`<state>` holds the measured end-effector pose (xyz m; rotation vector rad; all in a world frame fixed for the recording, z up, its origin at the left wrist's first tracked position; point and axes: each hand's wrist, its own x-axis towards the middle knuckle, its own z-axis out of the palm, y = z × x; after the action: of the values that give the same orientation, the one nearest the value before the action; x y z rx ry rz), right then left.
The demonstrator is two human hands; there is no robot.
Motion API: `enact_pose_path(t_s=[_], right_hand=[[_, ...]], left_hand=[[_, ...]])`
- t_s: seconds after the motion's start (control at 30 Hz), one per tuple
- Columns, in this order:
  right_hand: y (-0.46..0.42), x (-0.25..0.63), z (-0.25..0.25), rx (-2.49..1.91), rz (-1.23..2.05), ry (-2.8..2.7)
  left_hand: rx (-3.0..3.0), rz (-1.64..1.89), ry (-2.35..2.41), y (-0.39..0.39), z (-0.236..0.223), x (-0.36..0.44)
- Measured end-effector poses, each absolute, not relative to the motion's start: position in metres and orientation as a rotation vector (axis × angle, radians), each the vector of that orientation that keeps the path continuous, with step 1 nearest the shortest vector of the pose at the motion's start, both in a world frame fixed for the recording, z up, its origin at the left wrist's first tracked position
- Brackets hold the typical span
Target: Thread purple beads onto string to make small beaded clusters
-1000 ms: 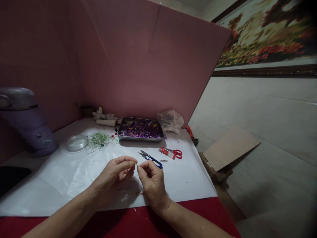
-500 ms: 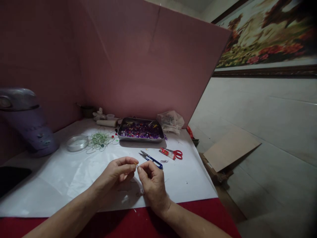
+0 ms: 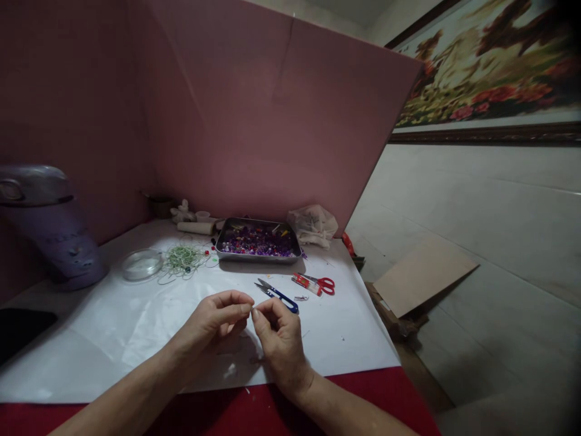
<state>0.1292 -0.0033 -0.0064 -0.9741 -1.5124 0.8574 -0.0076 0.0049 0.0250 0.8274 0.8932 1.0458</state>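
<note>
Status: in progress, as a judgement. Work confined to a small piece (image 3: 253, 307), held up between the two hands above the surface (image 3: 109, 345), near its near edge and right of the middle.

Left hand (image 3: 211, 316): thumb and forefinger brought together, apparently pinching one end of the piece. Right hand (image 3: 282, 342): thumb and forefinger likewise closed, apparently on the other end. Exact form of the piece: too small to tell.

Done so far: piece picked up and gripped from both sides. Left to do: release not yet made; further extent not readable from the view.

Not in use: blue snips (image 3: 287, 299), lying just beyond the right hand; red scissors (image 3: 327, 285) and red packet (image 3: 307, 284), toward the right edge; tray (image 3: 258, 259) of purple beads (image 3: 258, 241), at the far edge; tangled green thread (image 3: 182, 259) and round clear dish (image 3: 142, 264), toward the far left corner.

Change from the earlier frame: yellow bit visible at the left fingertips half a second ago, now out of sight; only a pale speck showing between the hands. Grip otherwise much the same. Whole scene slightly lower in view; snips, scissors and tray unmoved on the surface.
</note>
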Motion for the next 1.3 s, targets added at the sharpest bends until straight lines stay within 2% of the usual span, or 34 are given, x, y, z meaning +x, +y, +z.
enact_pose_path(t_s=[1.03, 1.3], right_hand=[[-0.0031, 0.1283, -0.0088, -0.958, 0.882, -1.515], [-0.0015, 0.1287, -0.0068, -0.997, 0.863, -1.48]], left_hand=[[0.67, 1.199, 0.915, 0.0019, 0.0334, -0.0058], [0.726, 1.125, 0.901, 0.0025, 0.0291, -0.007]])
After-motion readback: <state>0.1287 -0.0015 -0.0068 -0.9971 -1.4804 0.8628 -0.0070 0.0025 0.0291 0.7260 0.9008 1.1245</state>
